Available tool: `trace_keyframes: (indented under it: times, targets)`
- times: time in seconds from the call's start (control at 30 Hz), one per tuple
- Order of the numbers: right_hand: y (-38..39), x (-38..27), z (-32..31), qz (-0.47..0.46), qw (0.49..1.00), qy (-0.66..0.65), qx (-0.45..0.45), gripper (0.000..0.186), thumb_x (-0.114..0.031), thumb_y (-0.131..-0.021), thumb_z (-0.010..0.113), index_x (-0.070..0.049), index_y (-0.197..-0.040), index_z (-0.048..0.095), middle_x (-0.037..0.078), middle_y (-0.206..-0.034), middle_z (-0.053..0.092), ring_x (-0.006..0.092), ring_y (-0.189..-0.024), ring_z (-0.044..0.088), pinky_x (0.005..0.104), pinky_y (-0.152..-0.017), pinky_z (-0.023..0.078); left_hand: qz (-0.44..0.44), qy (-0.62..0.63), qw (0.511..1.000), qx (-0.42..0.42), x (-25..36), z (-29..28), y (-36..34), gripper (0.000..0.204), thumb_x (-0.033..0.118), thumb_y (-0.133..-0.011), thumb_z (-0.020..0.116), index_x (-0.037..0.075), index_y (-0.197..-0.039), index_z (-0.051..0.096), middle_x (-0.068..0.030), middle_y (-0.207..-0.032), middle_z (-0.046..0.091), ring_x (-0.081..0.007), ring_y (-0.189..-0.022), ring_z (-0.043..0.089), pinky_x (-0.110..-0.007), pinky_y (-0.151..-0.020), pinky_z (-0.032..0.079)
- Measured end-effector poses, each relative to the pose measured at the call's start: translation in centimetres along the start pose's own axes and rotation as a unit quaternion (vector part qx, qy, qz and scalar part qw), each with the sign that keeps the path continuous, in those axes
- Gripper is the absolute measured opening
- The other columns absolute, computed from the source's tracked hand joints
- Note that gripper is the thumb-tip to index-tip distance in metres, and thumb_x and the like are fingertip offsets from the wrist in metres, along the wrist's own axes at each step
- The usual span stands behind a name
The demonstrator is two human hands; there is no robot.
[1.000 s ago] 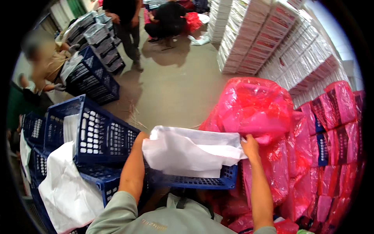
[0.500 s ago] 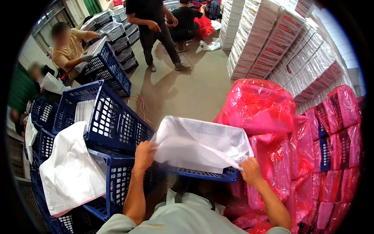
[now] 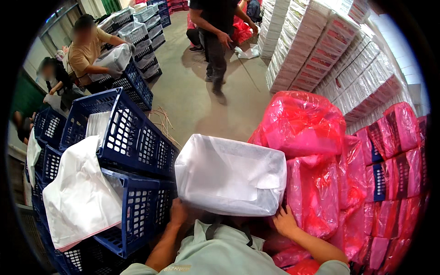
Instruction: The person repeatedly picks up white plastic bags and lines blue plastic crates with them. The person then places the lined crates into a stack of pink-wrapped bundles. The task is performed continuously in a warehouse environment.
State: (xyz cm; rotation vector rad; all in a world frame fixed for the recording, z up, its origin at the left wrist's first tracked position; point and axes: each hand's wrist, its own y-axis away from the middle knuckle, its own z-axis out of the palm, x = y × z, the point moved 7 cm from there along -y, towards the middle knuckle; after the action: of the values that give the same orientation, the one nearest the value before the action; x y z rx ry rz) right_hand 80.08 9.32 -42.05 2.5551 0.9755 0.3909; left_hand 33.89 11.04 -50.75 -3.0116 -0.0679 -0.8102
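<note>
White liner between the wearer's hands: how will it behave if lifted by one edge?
Probably floppy: the white liner drapes over a boxy form and creases softly at the corners. Likely light for its size, as it looks thin and slightly see-through along the near side. It may bunch rather than lift flat, given those loose folds.

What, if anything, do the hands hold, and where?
A hold cannot be told: the left hand and right hand are at the near corners of the white liner.

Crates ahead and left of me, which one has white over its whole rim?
The white-lined crate straight ahead, with your left hand and right hand by its near corners; the blue crates at left show bare rim.
</note>
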Motion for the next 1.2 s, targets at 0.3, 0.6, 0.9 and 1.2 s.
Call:
trace_keyframes:
  times: [0.3, 0.6, 0.9, 1.2]
  targets:
    - [-2.0, 2.1, -8.8, 0.110, 0.915, -0.227, -0.316, 0.033, -0.022, -0.091, 0.051, -0.004, -0.109, 0.071, 0.024, -0.115, 0.068, 0.0414, -0.107, 0.066, 0.0543, -0.090, 0.052, -0.420, 0.443, 0.792, -0.016, -7.5, 3.9, -0.4, 0.014, 0.003, -0.082, 0.057, -0.002, -0.087, 0.069, -0.0174, -0.088, 0.070, -0.0279, -0.074, 0.066, -0.039, -0.065, 0.052]
    - [-16.4, 19.8, 1.0, 0.442, 0.506, -0.700, 0.242, 0.054, -0.050, -0.101, 0.048, -0.003, -0.126, 0.056, 0.022, -0.132, 0.059, 0.0398, -0.116, 0.059, 0.0511, -0.091, 0.051, 0.060, 0.132, 0.986, -0.080, 17.7, 0.3, -17.6, 0.024, 0.014, -0.091, 0.062, 0.000, -0.110, 0.069, -0.0190, -0.110, 0.069, -0.0351, -0.099, 0.066, -0.040, -0.087, 0.052]
    - [-15.5, 15.2, 7.2, 0.294, 0.291, -0.896, 0.162, 0.064, -0.056, -0.101, 0.043, -0.002, -0.130, 0.059, 0.013, -0.133, 0.061, 0.0283, -0.120, 0.058, 0.0440, -0.100, 0.048, 0.169, 0.098, 0.978, 0.073, 27.1, -3.0, -27.3, 0.023, 0.024, -0.091, 0.065, 0.004, -0.100, 0.070, -0.0166, -0.100, 0.069, -0.0395, -0.093, 0.063, -0.047, -0.085, 0.050]
    - [-20.1, 19.4, 5.7, 0.272, 0.327, -0.856, 0.293, 0.061, -0.054, -0.101, 0.045, -0.003, -0.129, 0.061, 0.012, -0.131, 0.062, 0.0274, -0.119, 0.057, 0.0415, -0.100, 0.047, 0.083, 0.050, 0.828, -0.552, 28.9, 13.4, -35.7, 0.039, 0.035, -0.092, 0.060, 0.006, -0.116, 0.072, -0.0121, -0.109, 0.072, -0.0236, -0.098, 0.065, -0.040, -0.089, 0.050]
